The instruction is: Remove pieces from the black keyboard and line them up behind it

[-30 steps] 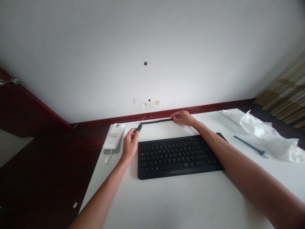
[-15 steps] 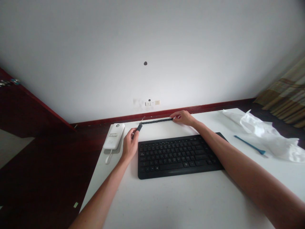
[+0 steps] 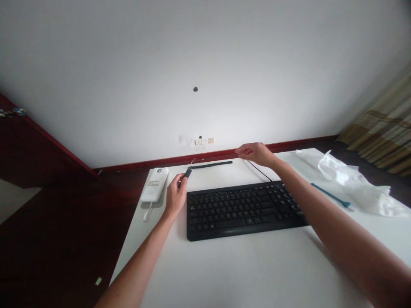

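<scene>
My left hand [image 3: 176, 194] is closed around the black handle of a keycap puller [image 3: 188, 172], its thin wire end pointing up and away. My right hand [image 3: 257, 155] is raised over the table's far edge, fingers bent and apart, with nothing visible in them. Between the hands, a row of small black pieces that look like keycaps [image 3: 212, 164] lies along the far edge. The black keyboard [image 3: 237, 209] lies in front of both hands. My right forearm passes over its right end and hides part of it.
On the left of the white table [image 3: 244, 269] lies a white power bank [image 3: 155, 185] with a short cable. A blue brush-like tool [image 3: 330, 195] and a crumpled white plastic bag [image 3: 349, 182] lie at the right. The keyboard cable [image 3: 260, 171] runs toward the far edge.
My right hand has left the right end of the black row and moved up and to the right. The keyboard cable now shows. My left hand holds the puller almost unmoved.
</scene>
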Action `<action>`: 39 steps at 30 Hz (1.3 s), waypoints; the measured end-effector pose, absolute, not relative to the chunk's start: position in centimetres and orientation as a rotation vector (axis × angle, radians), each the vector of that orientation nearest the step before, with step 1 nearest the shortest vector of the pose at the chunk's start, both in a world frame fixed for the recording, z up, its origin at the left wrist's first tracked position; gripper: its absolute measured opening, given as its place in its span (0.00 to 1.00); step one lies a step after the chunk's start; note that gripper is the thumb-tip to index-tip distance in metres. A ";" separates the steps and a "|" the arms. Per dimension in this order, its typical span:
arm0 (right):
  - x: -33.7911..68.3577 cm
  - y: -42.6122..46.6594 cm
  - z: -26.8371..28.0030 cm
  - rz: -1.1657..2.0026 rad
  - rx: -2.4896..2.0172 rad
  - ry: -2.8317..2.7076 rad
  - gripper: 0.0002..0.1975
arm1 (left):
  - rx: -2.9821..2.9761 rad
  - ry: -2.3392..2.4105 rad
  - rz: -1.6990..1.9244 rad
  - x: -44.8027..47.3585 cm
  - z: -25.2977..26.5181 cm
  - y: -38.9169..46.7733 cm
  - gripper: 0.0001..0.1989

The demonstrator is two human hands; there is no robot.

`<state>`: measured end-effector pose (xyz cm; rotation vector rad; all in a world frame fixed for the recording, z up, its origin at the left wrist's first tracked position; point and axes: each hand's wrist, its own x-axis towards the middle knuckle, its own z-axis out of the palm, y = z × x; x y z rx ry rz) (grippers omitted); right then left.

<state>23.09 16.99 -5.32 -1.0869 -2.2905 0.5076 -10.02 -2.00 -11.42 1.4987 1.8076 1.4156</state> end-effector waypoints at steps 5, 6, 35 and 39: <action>25.4 11.8 -4.7 0.593 -1.064 -2.449 0.10 | 1.518 1.809 1.410 -9.9 -11.3 -2.1 0.16; 26.1 10.9 -5.1 0.586 -1.110 -2.439 0.10 | 1.524 1.807 1.412 -9.9 -11.3 -2.1 0.16; 24.7 5.2 -5.3 1.171 -0.794 -1.354 0.13 | 1.300 0.997 1.322 6.3 -5.0 2.4 0.16; 27.6 7.8 -5.3 1.253 -0.765 -1.032 0.13 | 1.360 1.092 1.173 6.0 -7.2 3.3 0.22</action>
